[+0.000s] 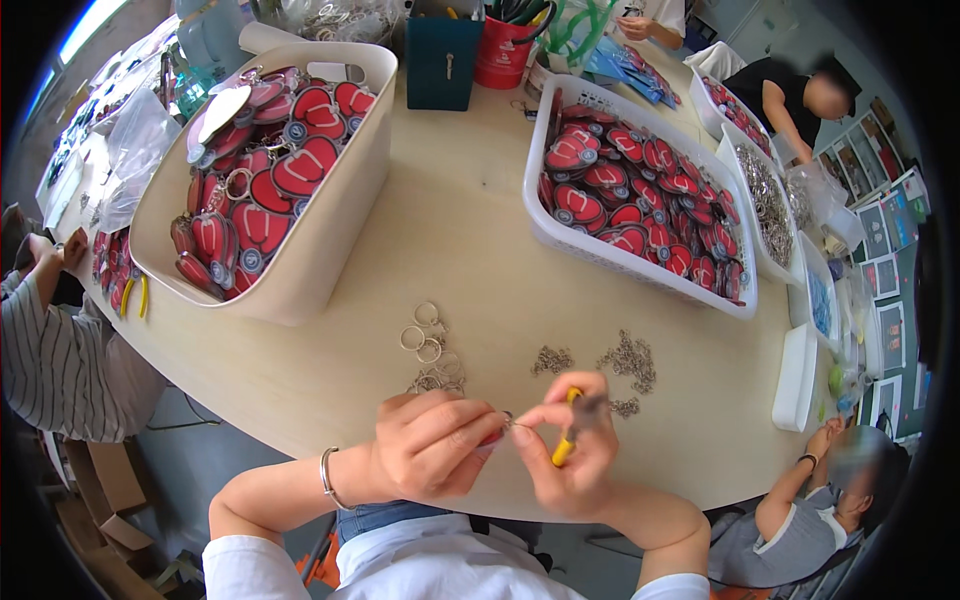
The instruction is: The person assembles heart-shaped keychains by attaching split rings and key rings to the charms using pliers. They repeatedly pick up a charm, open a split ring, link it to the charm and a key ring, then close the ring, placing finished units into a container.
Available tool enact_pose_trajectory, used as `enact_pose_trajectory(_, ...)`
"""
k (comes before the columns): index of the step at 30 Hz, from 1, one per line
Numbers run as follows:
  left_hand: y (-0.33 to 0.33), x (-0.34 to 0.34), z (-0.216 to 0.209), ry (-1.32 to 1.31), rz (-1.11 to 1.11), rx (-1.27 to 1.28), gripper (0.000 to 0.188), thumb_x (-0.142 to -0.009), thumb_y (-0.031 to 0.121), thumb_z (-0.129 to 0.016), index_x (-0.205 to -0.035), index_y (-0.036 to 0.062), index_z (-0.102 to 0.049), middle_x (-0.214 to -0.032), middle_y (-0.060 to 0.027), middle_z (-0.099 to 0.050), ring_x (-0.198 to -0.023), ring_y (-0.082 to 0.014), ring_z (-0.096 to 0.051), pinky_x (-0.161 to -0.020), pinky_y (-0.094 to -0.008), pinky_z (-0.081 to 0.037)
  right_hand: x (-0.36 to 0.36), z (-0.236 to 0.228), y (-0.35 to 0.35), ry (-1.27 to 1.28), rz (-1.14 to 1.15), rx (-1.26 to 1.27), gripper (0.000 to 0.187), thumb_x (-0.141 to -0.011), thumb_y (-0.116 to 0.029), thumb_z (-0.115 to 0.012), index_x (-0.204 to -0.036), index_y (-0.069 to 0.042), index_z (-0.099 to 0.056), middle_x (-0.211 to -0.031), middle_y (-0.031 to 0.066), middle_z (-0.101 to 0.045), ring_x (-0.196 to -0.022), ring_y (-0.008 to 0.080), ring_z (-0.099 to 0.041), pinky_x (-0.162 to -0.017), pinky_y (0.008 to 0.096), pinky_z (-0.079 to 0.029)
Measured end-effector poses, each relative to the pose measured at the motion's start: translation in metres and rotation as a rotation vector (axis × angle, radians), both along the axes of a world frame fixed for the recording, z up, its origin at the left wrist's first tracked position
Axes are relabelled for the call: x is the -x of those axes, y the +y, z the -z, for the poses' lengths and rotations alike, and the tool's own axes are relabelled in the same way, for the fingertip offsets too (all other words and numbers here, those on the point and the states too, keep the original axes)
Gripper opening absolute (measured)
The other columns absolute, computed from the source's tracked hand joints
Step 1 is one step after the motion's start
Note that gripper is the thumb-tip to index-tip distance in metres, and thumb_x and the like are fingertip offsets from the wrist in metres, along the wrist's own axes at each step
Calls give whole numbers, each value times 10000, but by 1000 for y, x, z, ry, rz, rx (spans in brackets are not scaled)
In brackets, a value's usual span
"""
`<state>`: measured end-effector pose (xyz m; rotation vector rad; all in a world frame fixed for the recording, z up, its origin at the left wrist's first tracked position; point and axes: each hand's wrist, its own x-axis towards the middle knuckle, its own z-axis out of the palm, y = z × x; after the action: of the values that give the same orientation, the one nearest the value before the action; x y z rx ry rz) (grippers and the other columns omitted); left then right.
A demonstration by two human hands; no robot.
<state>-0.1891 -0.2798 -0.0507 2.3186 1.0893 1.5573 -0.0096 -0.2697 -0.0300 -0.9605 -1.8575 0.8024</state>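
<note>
Yellow-handled pliers (568, 440) are sitting in the right hand (572, 462), the fingers wrapping tightly round the grips while the steel nose is pointing left toward the other hand. The left hand (432, 448) is pinching something small and reddish (492, 437) between thumb and forefinger, fingers closing narrowly on it; it looks like one of the red charms, mostly hidden in the grasp. A small metal link (509, 420) is catching the light just where the two hands are meeting, above the near edge of the pale wooden table (470, 230).

To my judgement, doing this well is calling for the left hand bracing steadily and the pliers biting only the link's end, twisting sideways rather than pulling apart, so the link is keeping its round shape.

Loose key rings (428, 340) and small heaps of chain links (630, 360) are lying on the table just beyond the hands. Further back, a beige bin (330, 230) on the left and a white basket (600, 255) on the right are each holding many red keychain charms. Other people are working around the table's rim.
</note>
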Motion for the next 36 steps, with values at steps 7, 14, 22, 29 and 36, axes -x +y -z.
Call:
enact_pose_trajectory(7,12,39,6,-16,-150,11,238,-619,-84,-697,-840,-4,-663,-783,-104,-646,-578,-199,-576,-485,-281,-448,35,23,84,-348,-35,-46,257,-723,-65,-758,-944,-2,-642,-1008,120,-516,-898,285,-537,-776,388,-434)
enact_pose_trajectory(14,15,43,9,-36,-172,-19,256,-598,-95,-686,-837,-6,-663,-785,-99,-649,-591,-199,-581,-493,-279,-453,75,29,105,-703,-183,-101,258,-702,-168,-786,-876,-27,-658,-980,98,-502,-967,281,-479,-830,397,-379)
enact_pose_trajectory(22,14,43,9,-6,-156,-48,302,-556,-63,-685,-852,-7,-675,-797,-93,-654,-598,-202,-588,-493,-275,-458,58,15,95,-327,-94,141,180,-708,-117,-772,-721,16,-652,-905,113,-557,-853,264,-562,-743,359,-445)
enact_pose_trajectory(29,14,38,10,-6,-138,-42,293,-545,-46,-696,-835,-5,-680,-793,-95,-654,-599,-201,-590,-487,-276,-459,37,-22,71,51,-148,389,187,-796,-140,-755,-772,29,-680,-901,61,-507,-811,151,-514,-704,281,-434)
enact_pose_trajectory(36,16,35,16,-41,-143,-102,354,-519,9,-726,-868,-9,-665,-795,-75,-629,-576,-190,-558,-443,-277,-422,39,-39,51,218,-251,457,155,-834,-129,-726,-802,17,-686,-930,74,-498,-795,122,-486,-649,243,-409)
